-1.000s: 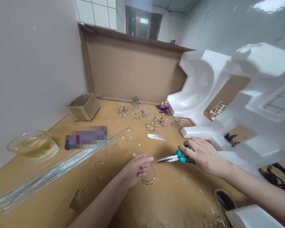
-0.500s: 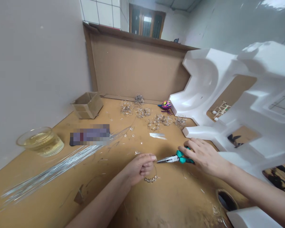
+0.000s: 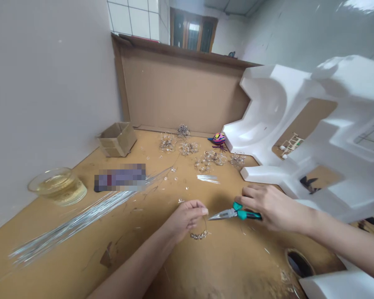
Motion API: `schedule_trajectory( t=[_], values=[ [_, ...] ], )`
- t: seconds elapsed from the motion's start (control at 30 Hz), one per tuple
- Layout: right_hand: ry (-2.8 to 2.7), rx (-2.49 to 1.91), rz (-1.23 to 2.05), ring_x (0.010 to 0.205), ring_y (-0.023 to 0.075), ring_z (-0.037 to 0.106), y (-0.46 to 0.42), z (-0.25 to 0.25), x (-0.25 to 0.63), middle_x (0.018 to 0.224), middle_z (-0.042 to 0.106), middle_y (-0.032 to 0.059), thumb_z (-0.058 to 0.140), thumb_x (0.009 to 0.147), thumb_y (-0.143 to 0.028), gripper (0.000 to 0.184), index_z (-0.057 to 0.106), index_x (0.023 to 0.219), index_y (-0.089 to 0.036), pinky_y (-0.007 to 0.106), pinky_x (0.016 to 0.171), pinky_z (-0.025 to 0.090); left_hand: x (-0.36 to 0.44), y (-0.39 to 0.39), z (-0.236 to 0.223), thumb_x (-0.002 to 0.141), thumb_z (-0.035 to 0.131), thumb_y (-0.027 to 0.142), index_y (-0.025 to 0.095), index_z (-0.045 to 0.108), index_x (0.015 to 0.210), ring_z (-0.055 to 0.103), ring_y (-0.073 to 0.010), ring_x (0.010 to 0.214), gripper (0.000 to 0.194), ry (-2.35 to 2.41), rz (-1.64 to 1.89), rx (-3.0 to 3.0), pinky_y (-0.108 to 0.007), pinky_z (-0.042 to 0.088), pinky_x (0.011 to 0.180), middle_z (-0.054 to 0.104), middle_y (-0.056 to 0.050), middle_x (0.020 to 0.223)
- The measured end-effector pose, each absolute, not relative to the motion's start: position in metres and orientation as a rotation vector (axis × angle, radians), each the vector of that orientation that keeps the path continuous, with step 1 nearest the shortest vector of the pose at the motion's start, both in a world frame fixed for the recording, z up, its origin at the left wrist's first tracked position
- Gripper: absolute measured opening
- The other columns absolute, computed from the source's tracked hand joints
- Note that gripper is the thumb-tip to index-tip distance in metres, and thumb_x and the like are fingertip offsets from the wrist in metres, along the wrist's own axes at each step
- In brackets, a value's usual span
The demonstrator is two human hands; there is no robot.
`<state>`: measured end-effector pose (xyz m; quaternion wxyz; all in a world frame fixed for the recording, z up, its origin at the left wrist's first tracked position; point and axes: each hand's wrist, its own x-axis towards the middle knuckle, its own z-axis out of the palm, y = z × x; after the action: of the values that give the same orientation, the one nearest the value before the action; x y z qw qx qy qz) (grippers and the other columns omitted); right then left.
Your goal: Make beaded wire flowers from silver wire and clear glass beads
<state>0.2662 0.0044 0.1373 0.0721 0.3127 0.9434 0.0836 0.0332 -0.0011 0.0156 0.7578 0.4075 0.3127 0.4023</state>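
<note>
Left hand (image 3: 187,220) has its fingers curled tight on a beaded silver wire loop (image 3: 199,235), right hand (image 3: 274,207) grips teal-handled needle-nose pliers (image 3: 237,212), the pixelated blob (image 3: 120,177) is unreadable, and a clear glass bowl (image 3: 34,185) at left holds yellowish liquid (image 3: 59,189).

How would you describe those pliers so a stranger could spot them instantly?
Find the big white moulded foam block on the right of the tan worktop. Just in front of it, the person's right hand holds needle-nose pliers with teal handles and a shiny steel nose. Nothing else nearby is teal, and the tip points at the left hand.
</note>
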Motion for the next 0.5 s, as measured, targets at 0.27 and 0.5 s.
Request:
schedule_trajectory(
  t=[0.27, 0.5],
  values=[
    [2.536, 1.07, -0.52, 0.053, 0.0103, 0.042, 0.022, 0.156, 0.27, 0.063, 0.053, -0.0038, 0.051, 0.057, -0.015, 0.022, 0.055, 0.078, -0.02, 0.021, 0.046, 0.028, 0.035, -0.002, 0.021, 0.065, 0.068, 0.036, 0.015, 0.055, 0.067, 0.027, -0.0022, 0.039, 0.025, 0.845, 0.877, 1.066, -0.017, 0.021, 0.039, 0.04, 0.008, 0.049],
    [2.5, 1.203, -0.52, 0.055, 0.0096, 0.044, 0.02, 0.162, 0.285, 0.065, 0.055, -0.0044, 0.053, 0.058, -0.016, 0.017, 0.055, 0.075, -0.02, 0.02, 0.05, 0.032, 0.025, 0.003, 0.019, 0.068, 0.067, 0.035, 0.016, 0.054, 0.072, 0.049, -0.0069, 0.048, 0.024, 0.766, 0.83, 1.042, -0.021, 0.042, 0.05, 0.052, 0.004, 0.056]
  ],
)
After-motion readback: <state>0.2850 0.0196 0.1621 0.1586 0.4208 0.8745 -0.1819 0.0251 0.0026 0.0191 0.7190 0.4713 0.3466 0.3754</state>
